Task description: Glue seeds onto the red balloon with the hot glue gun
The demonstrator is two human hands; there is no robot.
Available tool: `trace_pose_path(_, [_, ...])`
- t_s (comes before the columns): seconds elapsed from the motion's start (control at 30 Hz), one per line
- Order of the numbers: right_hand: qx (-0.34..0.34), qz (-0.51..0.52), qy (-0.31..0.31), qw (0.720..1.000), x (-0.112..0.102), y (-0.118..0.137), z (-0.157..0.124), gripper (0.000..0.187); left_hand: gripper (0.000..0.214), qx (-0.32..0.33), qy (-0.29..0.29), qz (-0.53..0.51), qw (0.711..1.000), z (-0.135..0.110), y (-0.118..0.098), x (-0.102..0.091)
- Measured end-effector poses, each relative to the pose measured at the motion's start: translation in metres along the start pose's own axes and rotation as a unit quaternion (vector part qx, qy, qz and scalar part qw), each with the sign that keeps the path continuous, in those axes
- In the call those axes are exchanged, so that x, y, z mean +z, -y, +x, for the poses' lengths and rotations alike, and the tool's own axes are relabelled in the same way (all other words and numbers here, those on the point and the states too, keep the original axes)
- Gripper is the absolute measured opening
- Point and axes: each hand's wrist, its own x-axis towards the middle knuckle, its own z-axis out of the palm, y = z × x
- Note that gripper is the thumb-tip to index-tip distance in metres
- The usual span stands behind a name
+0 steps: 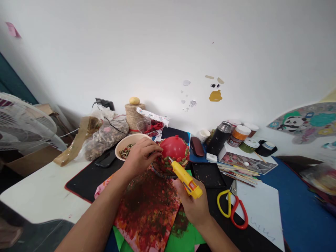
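Observation:
A red balloon [173,147] rests with its knot up, ringed by small green and brown pieces around its lower side. In my right hand [195,206] is a yellow glue gun [187,180], its nozzle pointing at the pieces on the balloon's near side. My left hand [143,153] is at the balloon's left side, thumb and fingertips pinched together; whatever they hold is too small to make out. Just behind the left hand stands a cream bowl [121,144] partly filled with similar small pieces. Under the hands lies a paint-stained red and brown sheet [148,213].
Scissors [232,204] with yellow and red handles lie on the right beside a black tray [208,174]. A black flask [220,138] and paint jars [238,135] stand behind. Leftward are a phone [105,157], a plastic bag [103,134], a twine spool [134,117] and a fan [23,122].

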Motion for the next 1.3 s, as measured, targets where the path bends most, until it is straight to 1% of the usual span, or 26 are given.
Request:
trace_pose_path(0.13, [0.001, 0.01, -0.01, 1.0, 0.003, -0.003, -0.002, 0.039, 0.008, 0.004, 0.001, 0.001, 1.0, 0.001, -0.001, -0.001])
trace_pose_path(0.23, [0.002, 0.009, 0.008, 1.0, 0.001, 0.001, 0.0, 0.038, 0.008, 0.005, 0.004, -0.002, 1.0, 0.001, 0.0, -0.001])
trace_pose_path(0.37, [-0.009, -0.002, 0.013, 1.0, -0.001, 0.006, 0.003, 0.037, 0.009, 0.001, 0.009, -0.003, 1.0, 0.0, 0.001, 0.0])
trace_pose_path(0.63, [-0.037, -0.021, 0.026, 0.999, 0.0, 0.004, 0.002, 0.034, 0.01, 0.006, 0.01, 0.01, 1.0, -0.001, 0.003, 0.002])
trace_pose_path(0.8, [-0.032, -0.018, 0.026, 0.999, 0.0, 0.004, 0.002, 0.034, 0.012, -0.012, 0.006, 0.007, 1.0, -0.003, 0.004, 0.003])
trace_pose_path(1.0, [-0.023, -0.027, 0.034, 0.999, -0.001, 0.003, 0.001, 0.039, 0.017, -0.049, 0.028, -0.024, 0.998, -0.005, 0.004, 0.003])
trace_pose_path(1.17, [-0.036, -0.037, 0.039, 0.998, -0.001, 0.004, 0.001, 0.04, 0.017, -0.053, 0.032, -0.052, 0.997, -0.006, 0.003, 0.004])
trace_pose_path(1.3, [-0.04, -0.039, 0.045, 0.997, 0.0, 0.004, 0.0, 0.04, 0.019, -0.059, 0.034, -0.049, 0.996, -0.006, 0.004, 0.004])
